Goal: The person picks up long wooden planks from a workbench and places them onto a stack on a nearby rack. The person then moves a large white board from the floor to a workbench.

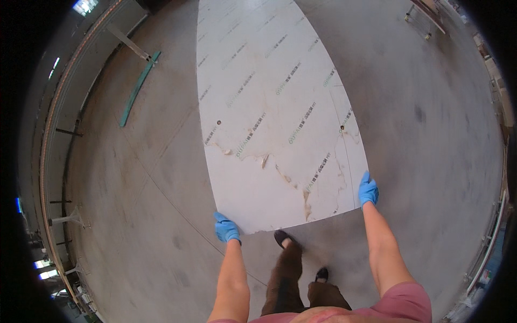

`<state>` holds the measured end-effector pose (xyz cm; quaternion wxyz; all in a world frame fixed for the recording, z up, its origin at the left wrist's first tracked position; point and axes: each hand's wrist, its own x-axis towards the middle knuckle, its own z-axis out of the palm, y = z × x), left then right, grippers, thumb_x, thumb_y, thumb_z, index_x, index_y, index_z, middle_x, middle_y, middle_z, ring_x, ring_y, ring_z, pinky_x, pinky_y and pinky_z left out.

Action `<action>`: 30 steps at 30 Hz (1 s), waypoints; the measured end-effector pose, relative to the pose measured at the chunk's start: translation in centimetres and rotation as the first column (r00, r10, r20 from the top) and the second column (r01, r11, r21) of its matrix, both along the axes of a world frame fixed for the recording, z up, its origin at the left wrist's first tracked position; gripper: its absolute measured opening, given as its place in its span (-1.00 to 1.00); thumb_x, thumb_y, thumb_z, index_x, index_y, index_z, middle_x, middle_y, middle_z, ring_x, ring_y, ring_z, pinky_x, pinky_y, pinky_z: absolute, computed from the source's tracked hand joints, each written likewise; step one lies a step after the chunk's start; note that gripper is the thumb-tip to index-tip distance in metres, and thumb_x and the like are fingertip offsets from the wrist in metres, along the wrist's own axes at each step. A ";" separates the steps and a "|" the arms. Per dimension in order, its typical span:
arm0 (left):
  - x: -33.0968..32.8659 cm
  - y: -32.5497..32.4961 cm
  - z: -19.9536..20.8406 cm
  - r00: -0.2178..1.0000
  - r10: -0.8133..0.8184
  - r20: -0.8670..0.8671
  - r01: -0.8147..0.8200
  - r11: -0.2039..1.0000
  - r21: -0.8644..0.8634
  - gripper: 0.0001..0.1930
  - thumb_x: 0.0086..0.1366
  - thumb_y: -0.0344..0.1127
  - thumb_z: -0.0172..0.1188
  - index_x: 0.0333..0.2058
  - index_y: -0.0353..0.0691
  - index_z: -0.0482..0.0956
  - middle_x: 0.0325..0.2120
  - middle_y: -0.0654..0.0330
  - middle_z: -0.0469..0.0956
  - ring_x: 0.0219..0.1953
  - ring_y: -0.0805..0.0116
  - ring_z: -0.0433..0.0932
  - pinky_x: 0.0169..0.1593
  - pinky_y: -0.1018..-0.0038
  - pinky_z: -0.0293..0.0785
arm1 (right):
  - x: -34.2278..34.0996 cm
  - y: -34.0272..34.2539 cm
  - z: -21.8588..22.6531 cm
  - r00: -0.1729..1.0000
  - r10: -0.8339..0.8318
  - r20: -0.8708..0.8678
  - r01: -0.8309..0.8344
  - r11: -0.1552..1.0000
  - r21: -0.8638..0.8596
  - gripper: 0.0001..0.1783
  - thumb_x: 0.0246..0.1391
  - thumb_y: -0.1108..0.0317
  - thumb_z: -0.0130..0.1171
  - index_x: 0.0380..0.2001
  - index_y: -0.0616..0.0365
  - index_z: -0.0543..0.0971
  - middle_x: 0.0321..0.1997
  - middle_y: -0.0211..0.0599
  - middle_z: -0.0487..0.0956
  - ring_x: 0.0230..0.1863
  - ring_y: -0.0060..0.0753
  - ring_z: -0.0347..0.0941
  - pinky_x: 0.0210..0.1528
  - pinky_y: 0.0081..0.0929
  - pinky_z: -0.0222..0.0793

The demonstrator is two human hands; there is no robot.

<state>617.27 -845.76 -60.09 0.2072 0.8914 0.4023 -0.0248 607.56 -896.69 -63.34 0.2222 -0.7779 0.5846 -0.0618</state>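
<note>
A long white panel [258,107] stretches away from me and out past the top of the view. Printed film covers most of it, with a jagged torn edge and brownish marks towards the near end. Two small dark holes show in its surface, one close to each long side. My left hand [226,228], in a blue glove, is closed on the near left corner. My right hand [368,189], gloved alike, grips the right edge by the near right corner. The fingers beneath the panel are hidden.
On the grey floor [156,215] at left lies a narrow teal strip [139,91]. A long curved-looking rail on supports [47,134] runs down the left side. At top right stands part of a wheeled cart [428,19]. My feet are just behind the panel's near edge.
</note>
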 end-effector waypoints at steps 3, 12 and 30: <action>0.0 0.0 -0.2 0.994 0.053 0.095 -0.046 0.997 -0.068 -0.07 0.46 0.42 -0.37 -0.39 -0.39 0.70 -0.42 -0.18 0.68 -0.37 -0.19 0.63 -0.25 0.04 0.49 | -0.2 -0.8 -1.4 0.999 0.021 -0.038 -0.019 0.997 0.077 -0.09 0.26 -0.45 -0.27 -0.25 0.26 0.67 -0.13 0.24 0.65 -0.03 0.34 0.57 -0.04 0.11 0.48; 0.2 1.2 -0.5 0.999 -0.012 0.038 0.016 0.997 -0.082 -0.10 0.47 0.39 -0.41 -0.23 -0.35 0.72 -0.31 -0.17 0.70 -0.26 -0.18 0.67 -0.14 0.07 0.52 | -0.2 -1.6 -1.9 0.984 0.051 -0.169 -0.032 0.993 0.111 -0.05 0.30 -0.42 -0.33 -0.27 0.35 0.68 -0.12 0.30 0.63 -0.02 0.38 0.56 0.02 0.10 0.49; 0.2 2.2 2.3 0.996 -0.059 -0.073 0.056 0.998 -0.041 -0.13 0.50 0.33 -0.44 -0.12 -0.36 0.69 -0.20 -0.16 0.69 -0.11 -0.23 0.63 -0.02 0.04 0.50 | -2.3 -2.1 0.9 0.975 0.214 -0.051 -0.201 0.961 0.191 -0.16 0.33 -0.33 -0.21 -0.23 0.35 0.66 -0.11 0.32 0.62 -0.01 0.40 0.54 0.01 0.02 0.48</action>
